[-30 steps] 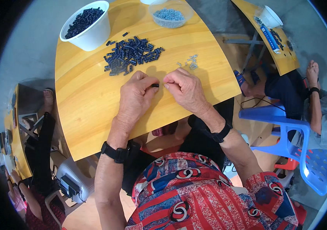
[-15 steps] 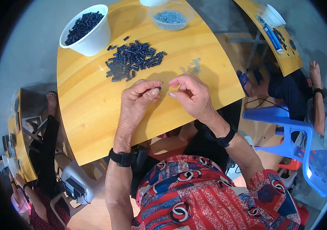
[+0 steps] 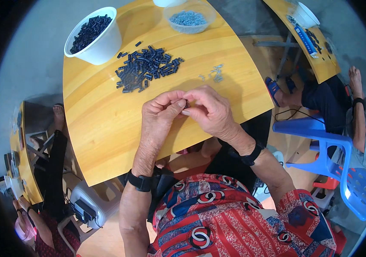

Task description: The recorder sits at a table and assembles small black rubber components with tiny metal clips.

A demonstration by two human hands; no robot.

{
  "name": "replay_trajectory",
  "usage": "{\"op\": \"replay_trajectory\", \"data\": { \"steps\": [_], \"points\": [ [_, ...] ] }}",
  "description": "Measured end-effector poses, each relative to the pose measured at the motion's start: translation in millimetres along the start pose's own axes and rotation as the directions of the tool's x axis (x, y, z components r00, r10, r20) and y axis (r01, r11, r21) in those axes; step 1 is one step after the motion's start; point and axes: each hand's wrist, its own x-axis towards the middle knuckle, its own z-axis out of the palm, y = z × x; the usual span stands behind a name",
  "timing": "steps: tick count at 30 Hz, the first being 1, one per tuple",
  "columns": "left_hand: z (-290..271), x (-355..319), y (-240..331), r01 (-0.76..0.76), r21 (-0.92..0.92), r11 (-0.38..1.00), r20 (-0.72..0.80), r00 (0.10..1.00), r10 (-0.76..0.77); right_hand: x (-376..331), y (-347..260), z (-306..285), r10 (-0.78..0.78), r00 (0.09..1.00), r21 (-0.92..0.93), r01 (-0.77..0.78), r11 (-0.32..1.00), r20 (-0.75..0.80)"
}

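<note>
Grey floor rings a yellow wooden desk point(image 3: 99, 128), with another desk point(image 3: 25, 171) at far left and one grey stool point(image 3: 103, 198) near it, a black box point(image 3: 85, 210) against the stool. Three containers stand along the main desk's far side. Leftmost is one white tub point(image 3: 103, 48), heaped with black pieces point(image 3: 92, 33). Just right of it lies one loose pile point(image 3: 142, 70) of similar short black tubes, too many to count, with one stray tube point(image 3: 138, 43) above it. Nearer the body, the left hand point(image 3: 159, 115) pinches one small dark piece point(image 3: 186, 104) between thumb and finger, above the desk. One white container point(image 3: 168, 2) is cut off at the top edge; beside it, one clear tub point(image 3: 193, 30) holds many small silvery-blue bits point(image 3: 188, 18). The right hand point(image 3: 213, 112) brings its curled fingertips to the dark piece; whether it grips anything cannot be told. Beyond it sits one small cluster of silvery bits point(image 3: 218, 75). Farther right, another desk point(image 3: 324, 70) carries one white tub point(image 3: 306, 16) and one blue box point(image 3: 305, 40), above one blue chair point(image 3: 365, 188).
</note>
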Motion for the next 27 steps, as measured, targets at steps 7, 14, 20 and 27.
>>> {"op": "replay_trajectory", "data": {
  "steps": [7, 14, 20, 27],
  "points": [
    [-2.2, 4.2, 5.4, 0.075, 0.085, 0.994, -0.024, 0.997, -0.073, -1.5, -0.7, 4.3, 0.067, 0.997, 0.073, -0.065, 0.995, -0.032],
    [-8.9, 6.0, 4.4, 0.126, 0.062, 0.990, 0.041, 0.991, -0.129, -3.8, 6.8, 1.1, 0.093, 0.991, 0.140, -0.079, 0.987, -0.098],
    [-13.6, 5.8, 4.3, 0.097, 0.079, 0.992, 0.113, 0.988, -0.106, -1.5, 7.8, -3.0, 0.000, 0.998, 0.087, 0.006, 0.996, -0.064],
    [-17.8, 7.2, 7.1, 0.154, 0.183, 0.971, 0.166, 0.969, -0.185, -2.5, 3.7, -1.4, 0.005, 0.998, 0.091, 0.000, 0.996, -0.058]
  ]
}}
